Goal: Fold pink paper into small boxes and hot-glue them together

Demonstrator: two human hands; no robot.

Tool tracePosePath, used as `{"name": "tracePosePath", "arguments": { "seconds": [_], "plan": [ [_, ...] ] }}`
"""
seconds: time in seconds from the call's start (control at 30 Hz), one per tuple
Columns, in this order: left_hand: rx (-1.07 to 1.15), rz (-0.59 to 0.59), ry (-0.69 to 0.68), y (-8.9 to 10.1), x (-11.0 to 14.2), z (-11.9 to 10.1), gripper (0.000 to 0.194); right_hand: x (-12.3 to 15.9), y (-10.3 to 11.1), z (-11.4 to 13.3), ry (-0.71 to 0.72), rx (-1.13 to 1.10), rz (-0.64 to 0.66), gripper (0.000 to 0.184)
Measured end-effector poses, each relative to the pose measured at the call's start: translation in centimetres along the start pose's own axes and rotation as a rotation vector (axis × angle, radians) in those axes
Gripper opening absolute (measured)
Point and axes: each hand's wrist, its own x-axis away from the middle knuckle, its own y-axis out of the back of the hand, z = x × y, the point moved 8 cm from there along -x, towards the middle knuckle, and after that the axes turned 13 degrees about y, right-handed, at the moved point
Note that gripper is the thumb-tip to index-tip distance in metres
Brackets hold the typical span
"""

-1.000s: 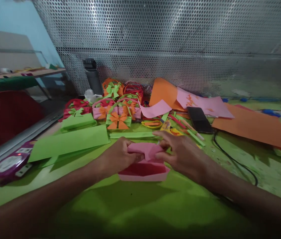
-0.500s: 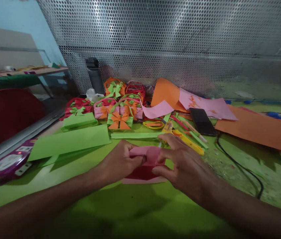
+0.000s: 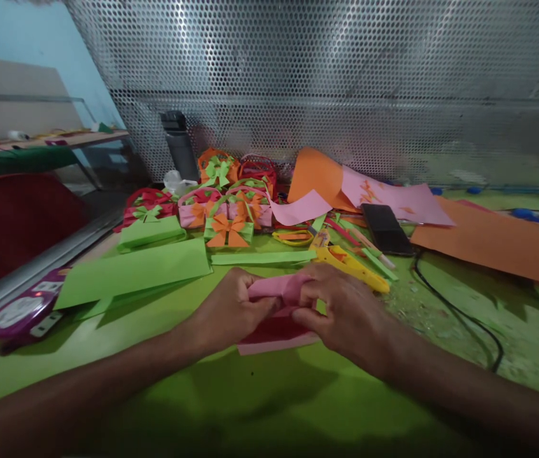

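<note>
A pink folded paper piece (image 3: 276, 289) with a red inside rests on the green table (image 3: 259, 407) in front of me. My left hand (image 3: 228, 312) pinches its left end. My right hand (image 3: 345, 312) pinches its right end, fingers curled over the top fold. Both hands touch the paper and nearly meet in the middle. The lower pink edge (image 3: 273, 346) shows beneath the hands.
Green paper sheets (image 3: 135, 270) lie at the left. Several small paper baskets with bows (image 3: 226, 213) stand behind. A yellow tool (image 3: 352, 267), a black phone (image 3: 386, 229), a black cable (image 3: 460, 305), orange sheets (image 3: 489, 242) and a dark bottle (image 3: 178, 146) lie about. Perforated metal panel (image 3: 345, 83) at the back.
My right hand has closed in from spread fingers onto the pink paper's right end. The paper's top fold is pressed narrower between both hands.
</note>
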Motion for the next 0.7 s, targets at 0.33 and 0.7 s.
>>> {"name": "tracePosePath", "arguments": {
  "seconds": [0.33, 0.7],
  "plan": [
    [0.044, 0.039, -0.066, -0.28, -0.01, -0.31, 0.019, 0.13, -0.01, 0.25, -0.002, 0.069, 0.028, 0.017],
    [0.021, -0.001, -0.077, -0.24, -0.05, -0.07, 0.021, -0.08, -0.10, 0.66, 0.048, 0.174, 0.025, 0.021]
  ]
}}
